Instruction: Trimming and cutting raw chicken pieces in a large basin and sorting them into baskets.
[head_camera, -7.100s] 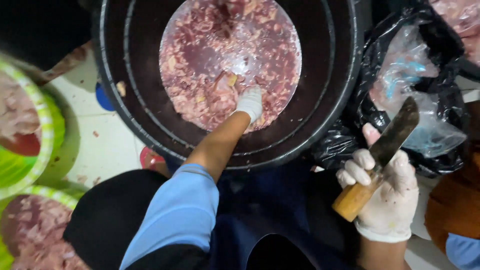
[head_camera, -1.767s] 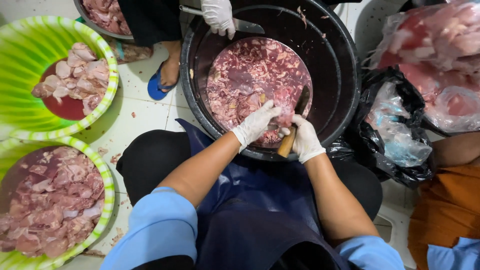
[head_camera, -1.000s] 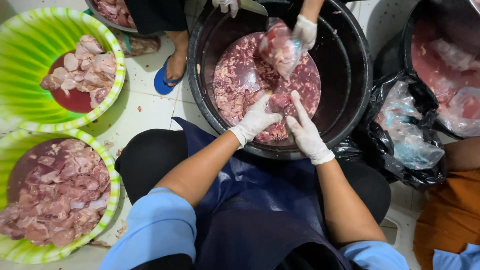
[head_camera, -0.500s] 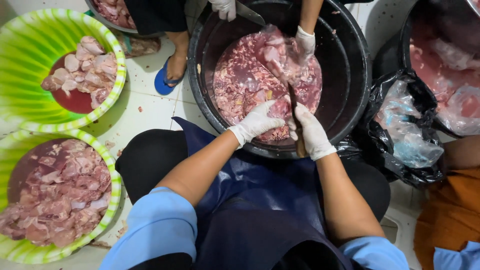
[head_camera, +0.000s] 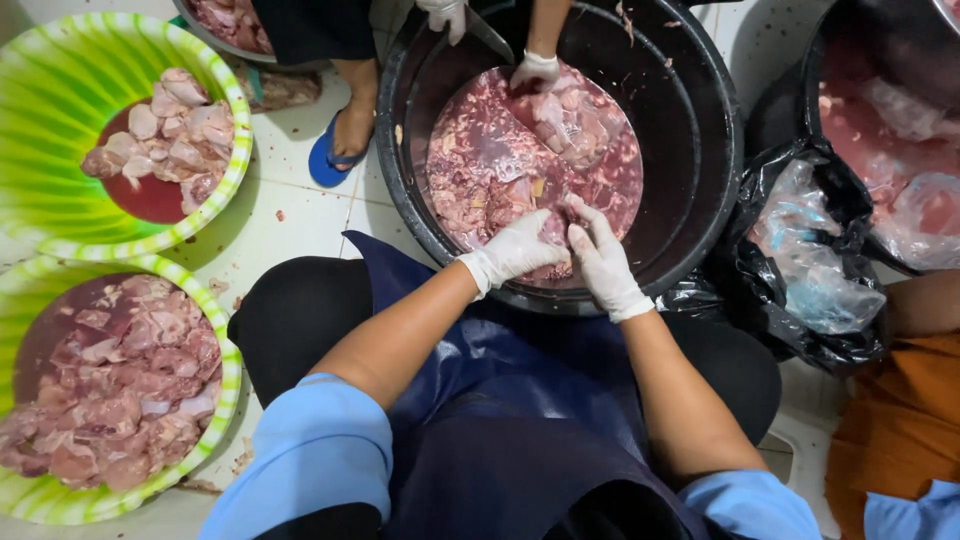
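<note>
Two gloved hands in a tub of raw meat

At frame centre the left hand and right hand press side by side into the meat in the black tub, each grip curled onto a chunk; whether either pinches it I cannot tell. Another person's gloved hand touches the meat at the top. Two green basins of cut pieces sit at left, a black bag at right
</note>
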